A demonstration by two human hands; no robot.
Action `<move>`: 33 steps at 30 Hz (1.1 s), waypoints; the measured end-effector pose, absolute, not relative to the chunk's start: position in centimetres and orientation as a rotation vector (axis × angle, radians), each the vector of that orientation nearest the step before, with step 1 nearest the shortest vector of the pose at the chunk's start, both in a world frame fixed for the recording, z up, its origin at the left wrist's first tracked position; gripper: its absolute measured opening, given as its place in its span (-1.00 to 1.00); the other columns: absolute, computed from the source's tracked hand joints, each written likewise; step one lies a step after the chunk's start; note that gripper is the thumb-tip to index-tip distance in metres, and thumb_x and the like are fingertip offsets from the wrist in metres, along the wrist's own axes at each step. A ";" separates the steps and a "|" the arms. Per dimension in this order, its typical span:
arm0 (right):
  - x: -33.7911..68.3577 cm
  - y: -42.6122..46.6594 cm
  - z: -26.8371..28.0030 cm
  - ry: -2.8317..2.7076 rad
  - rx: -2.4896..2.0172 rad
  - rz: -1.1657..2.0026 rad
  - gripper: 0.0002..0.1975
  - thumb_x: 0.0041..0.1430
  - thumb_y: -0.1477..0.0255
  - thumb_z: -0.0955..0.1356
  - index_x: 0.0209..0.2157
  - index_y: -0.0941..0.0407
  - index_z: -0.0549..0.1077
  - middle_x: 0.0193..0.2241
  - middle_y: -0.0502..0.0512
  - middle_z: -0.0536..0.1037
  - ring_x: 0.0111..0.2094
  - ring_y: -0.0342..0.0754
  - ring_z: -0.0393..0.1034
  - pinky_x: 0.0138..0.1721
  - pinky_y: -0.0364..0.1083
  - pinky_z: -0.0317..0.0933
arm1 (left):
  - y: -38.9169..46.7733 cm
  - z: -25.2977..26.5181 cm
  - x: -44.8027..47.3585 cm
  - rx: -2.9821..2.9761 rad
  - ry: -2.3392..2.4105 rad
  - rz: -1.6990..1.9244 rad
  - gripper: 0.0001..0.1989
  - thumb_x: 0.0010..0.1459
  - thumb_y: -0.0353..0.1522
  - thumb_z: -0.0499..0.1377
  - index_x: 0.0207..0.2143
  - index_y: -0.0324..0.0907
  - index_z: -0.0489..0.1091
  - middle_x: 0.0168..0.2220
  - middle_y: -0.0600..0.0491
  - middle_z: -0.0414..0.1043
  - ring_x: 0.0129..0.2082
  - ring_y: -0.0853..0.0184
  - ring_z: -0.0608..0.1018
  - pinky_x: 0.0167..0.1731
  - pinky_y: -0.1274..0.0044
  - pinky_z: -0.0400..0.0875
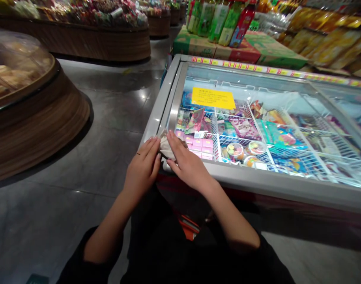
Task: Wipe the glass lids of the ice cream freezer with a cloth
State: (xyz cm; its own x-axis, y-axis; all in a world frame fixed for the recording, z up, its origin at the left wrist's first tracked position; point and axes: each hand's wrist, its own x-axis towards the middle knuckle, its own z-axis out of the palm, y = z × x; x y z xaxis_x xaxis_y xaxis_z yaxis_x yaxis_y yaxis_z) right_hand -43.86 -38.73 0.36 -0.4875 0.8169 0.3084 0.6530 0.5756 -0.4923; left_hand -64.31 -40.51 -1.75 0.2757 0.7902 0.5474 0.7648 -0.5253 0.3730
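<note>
A pale, crumpled cloth (166, 147) lies on the near left corner of a chest freezer (168, 103), bunched between my hands. My left hand (144, 161) presses against the cloth's left side, fingers together and reaching over the freezer's rim. From the other side, my right hand (186, 161) lies over the cloth with its fingers close together and its thumb toward my left hand. Part of the cloth is hidden under the fingers. Beneath the glass lid, pink boxes (202, 146) sit close to my right hand.
Wire baskets in the freezer hold bagged food and round tubs (235, 150). A yellow notice (213, 98) is on the glass. Bottles (218, 21) stand on cartons (276, 49) behind. Wood-sided display stands (38, 122) are to the left, across the grey floor (109, 110).
</note>
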 end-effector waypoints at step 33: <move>-36.4 -35.0 -1.9 -1.674 -1.382 0.540 -0.45 0.39 0.42 0.21 0.34 0.03 0.46 0.31 0.15 0.52 0.35 0.13 0.39 0.40 0.19 0.26 | -37.3 0.9 -55.5 2.514 1.445 0.494 -0.59 0.51 -0.37 -0.01 0.29 -0.25 0.42 0.40 -0.21 0.37 0.43 0.11 0.40 0.38 0.27 0.39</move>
